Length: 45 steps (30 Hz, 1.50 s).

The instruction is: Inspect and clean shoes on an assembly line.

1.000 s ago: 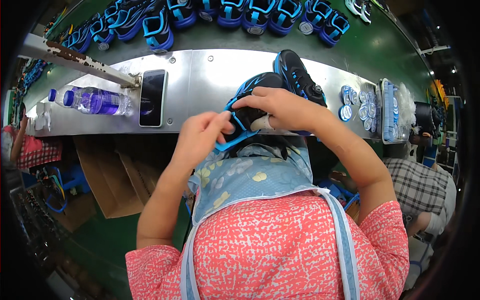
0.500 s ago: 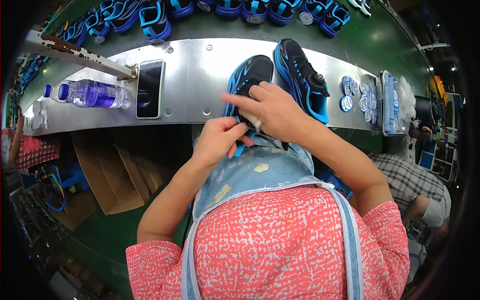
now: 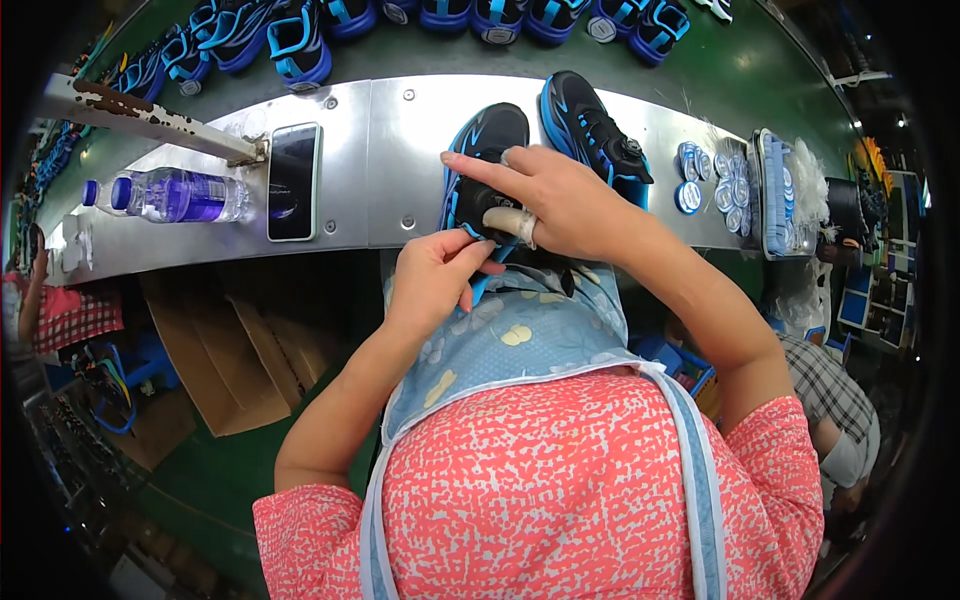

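Note:
A black shoe with blue trim [image 3: 497, 130] lies in front of me at the metal ledge's near edge, toe pointing away. My left hand [image 3: 432, 275] pinches the blue-lined edge at the shoe's near end between thumb and fingers. Over the shoe's upper is my right hand [image 3: 570, 205], index finger stretched out to the left. One of its fingers wears a whitish cover [image 3: 508, 222] and touches the shoe opening. Part of the shoe is hidden under this hand. A matching shoe [image 3: 588, 125], with a round dial on its upper, lies just to the right.
Round blue-and-white tags [image 3: 725, 190] and a clear tray [image 3: 775, 200] are on the right. A phone [image 3: 294, 180], purple-capped bottles [image 3: 180, 195] and a rusty white post [image 3: 150, 120] are left. Several shoes [image 3: 300, 50] line the green surface beyond. A cardboard box [image 3: 215, 350] stands below; another person [image 3: 830, 390] is at right.
My right hand has shifted slightly, and its covered finger now shows clearly against the shoe opening. My left hand keeps its pinch. The whole view has moved a little.

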Tool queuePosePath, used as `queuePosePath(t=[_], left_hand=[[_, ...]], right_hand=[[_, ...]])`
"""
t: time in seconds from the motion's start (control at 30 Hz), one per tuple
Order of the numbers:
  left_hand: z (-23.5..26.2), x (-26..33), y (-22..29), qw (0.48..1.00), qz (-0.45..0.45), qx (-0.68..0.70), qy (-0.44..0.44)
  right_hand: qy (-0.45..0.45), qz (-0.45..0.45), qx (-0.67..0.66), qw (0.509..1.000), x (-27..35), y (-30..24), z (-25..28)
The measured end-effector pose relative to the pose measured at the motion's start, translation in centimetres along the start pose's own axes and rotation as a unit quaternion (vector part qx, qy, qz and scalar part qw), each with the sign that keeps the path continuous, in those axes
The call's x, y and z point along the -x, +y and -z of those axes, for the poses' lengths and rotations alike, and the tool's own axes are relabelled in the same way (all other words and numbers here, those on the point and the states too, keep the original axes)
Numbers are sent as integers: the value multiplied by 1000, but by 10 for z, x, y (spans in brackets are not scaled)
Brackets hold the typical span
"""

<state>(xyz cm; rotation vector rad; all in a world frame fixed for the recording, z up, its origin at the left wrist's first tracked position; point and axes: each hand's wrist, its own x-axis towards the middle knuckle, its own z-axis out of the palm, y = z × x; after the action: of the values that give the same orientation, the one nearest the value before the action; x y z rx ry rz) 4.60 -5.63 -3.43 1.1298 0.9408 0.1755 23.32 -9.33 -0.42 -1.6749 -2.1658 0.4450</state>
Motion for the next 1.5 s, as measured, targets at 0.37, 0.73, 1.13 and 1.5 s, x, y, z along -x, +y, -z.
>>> queuePosePath(t=[0.37,0.73,1.13,1.5], left_hand=[[0,-6,1,1000,16,-14,-21],[1,-12,16,999,42,14,-28],[0,-11,11,997,52,54,-33],[2,-9,12,994,63,74,-46]], right_hand=[[24,-5,-38,999,8,3,-22],[12,-25,-59,998,1,11,-29],[-16,-79,-130,988,1,7,-10],[33,-100,-249,963,7,12,-19]])
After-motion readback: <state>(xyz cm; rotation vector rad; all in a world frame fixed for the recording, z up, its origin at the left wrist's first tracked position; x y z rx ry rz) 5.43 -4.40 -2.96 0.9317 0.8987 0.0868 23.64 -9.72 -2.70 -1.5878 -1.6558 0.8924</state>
